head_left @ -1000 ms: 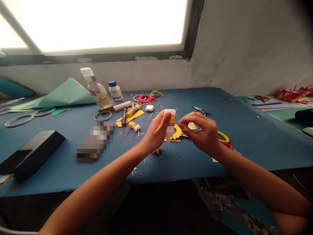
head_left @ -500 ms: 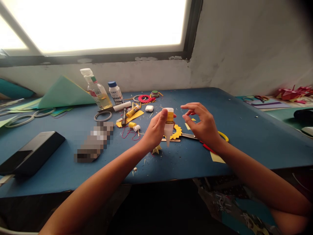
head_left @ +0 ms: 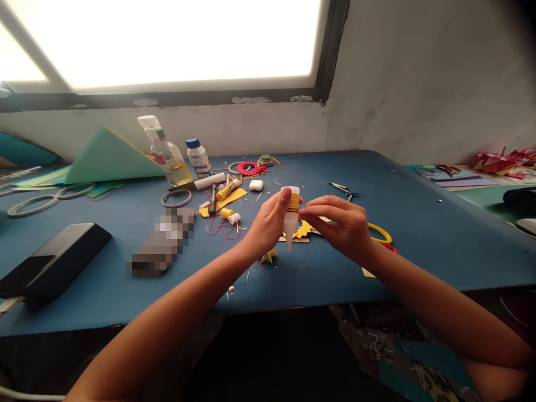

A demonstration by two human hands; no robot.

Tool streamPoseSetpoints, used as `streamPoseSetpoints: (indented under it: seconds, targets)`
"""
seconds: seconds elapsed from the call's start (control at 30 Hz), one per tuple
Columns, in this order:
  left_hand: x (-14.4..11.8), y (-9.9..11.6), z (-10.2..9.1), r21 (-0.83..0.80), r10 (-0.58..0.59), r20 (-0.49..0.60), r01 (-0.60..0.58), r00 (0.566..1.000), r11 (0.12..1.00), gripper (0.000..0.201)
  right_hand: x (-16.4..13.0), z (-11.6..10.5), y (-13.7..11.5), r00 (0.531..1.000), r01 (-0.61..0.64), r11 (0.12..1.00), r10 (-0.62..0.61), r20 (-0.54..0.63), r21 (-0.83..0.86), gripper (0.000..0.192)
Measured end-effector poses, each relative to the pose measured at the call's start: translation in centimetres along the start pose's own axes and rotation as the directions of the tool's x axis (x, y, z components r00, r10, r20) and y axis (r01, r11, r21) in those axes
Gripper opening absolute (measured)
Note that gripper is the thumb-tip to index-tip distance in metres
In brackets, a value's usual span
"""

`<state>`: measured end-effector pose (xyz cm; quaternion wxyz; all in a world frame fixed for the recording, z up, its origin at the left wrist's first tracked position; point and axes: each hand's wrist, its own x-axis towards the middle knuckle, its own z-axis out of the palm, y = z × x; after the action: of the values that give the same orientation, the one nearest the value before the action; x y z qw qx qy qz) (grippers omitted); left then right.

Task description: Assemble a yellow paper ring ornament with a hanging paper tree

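I'm holding the glue bottle (head_left: 290, 215) nozzle-down in my left hand (head_left: 268, 226) above the yellow paper cutout (head_left: 304, 228); right hand (head_left: 341, 226) fingers pinching narrow beside it, gluing step; next calls for a gentle squeeze

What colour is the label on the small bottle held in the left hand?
Yellow, on a whitish translucent glue bottle held nozzle-down by the left hand; the head view shows it.
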<state>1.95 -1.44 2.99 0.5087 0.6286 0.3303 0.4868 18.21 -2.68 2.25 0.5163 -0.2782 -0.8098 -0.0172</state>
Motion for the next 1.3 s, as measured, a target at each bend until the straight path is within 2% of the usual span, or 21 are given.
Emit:
streamPoseSetpoints:
  seconds: [0.3,0.53,0.63,0.73,0.83,0.93,1.0,1.03,1.1,1.13,1.23,1.27,1.3]
  targets:
    - [0.0,-0.2,0.0,0.008,0.014,0.008,-0.014,1.0,1.0,0.062,0.2,0.5,-0.1,0.999,0.031,0.998,-0.03,0.028,-0.047,0.01]
    - [0.1,-0.3,-0.1,-0.002,-0.003,-0.006,0.003,1.0,1.0,0.064,0.2,0.2,-0.1,1.0,-0.029,0.999,0.03,0.005,-0.035,0.006]
    - [0.0,-0.1,-0.1,-0.046,-0.039,-0.005,0.039,0.999,0.998,0.065,0.1,0.1,-0.1,0.991,-0.129,0.992,0.129,0.02,0.003,0.003]
    - [-0.1,0.3,0.0,-0.116,-0.081,0.01,0.082,0.997,0.99,0.066,0.1,-0.2,0.3,0.964,-0.265,0.964,0.264,0.029,0.027,0.015]
    - [-0.2,0.7,0.1,-0.172,-0.107,0.013,0.107,0.994,0.979,0.066,0.4,-0.6,1.2,0.928,-0.368,0.927,0.371,0.031,-0.07,0.029]
    - [-0.1,0.7,0.0,-0.204,-0.117,0.007,0.116,0.993,0.972,0.065,0.7,-1.1,2.1,0.928,-0.362,0.921,0.37,0.029,-0.146,0.028]
    - [0.0,0.6,-0.2,-0.181,-0.114,-0.001,0.112,0.993,0.977,0.065,0.8,-1.1,2.5,0.94,-0.341,0.936,0.34,-0.026,-0.087,0.013]
    - [0.0,0.5,-0.3,-0.148,-0.105,0.0,0.103,0.995,0.984,0.064,0.9,-1.0,2.5,0.934,-0.356,0.934,0.355,-0.049,-0.022,0.015]
    - [0.1,0.2,-0.4,-0.049,-0.058,0.024,0.059,0.998,0.997,0.06,1.3,-0.5,2.5,0.882,-0.459,0.871,0.471,-0.028,0.177,0.026]
    - [0.2,0.1,-0.4,0.016,-0.024,0.055,0.023,0.998,1.0,0.056,1.6,-0.1,2.4,0.838,-0.526,0.797,0.545,0.022,0.296,0.026]
    - [0.8,0.0,-0.1,0.198,0.077,0.187,-0.115,0.979,0.973,0.044,3.1,1.1,2.0,0.691,-0.654,0.474,0.692,0.209,0.59,0.033]
    - [1.2,0.0,0.1,0.229,0.104,0.216,-0.154,0.971,0.961,0.04,3.8,1.5,1.9,0.653,-0.668,0.383,0.713,0.256,0.638,0.037]
    - [1.6,0.1,0.3,0.243,0.129,0.228,-0.185,0.965,0.952,0.038,4.5,1.8,1.9,0.638,-0.668,0.332,0.716,0.282,0.667,0.041]
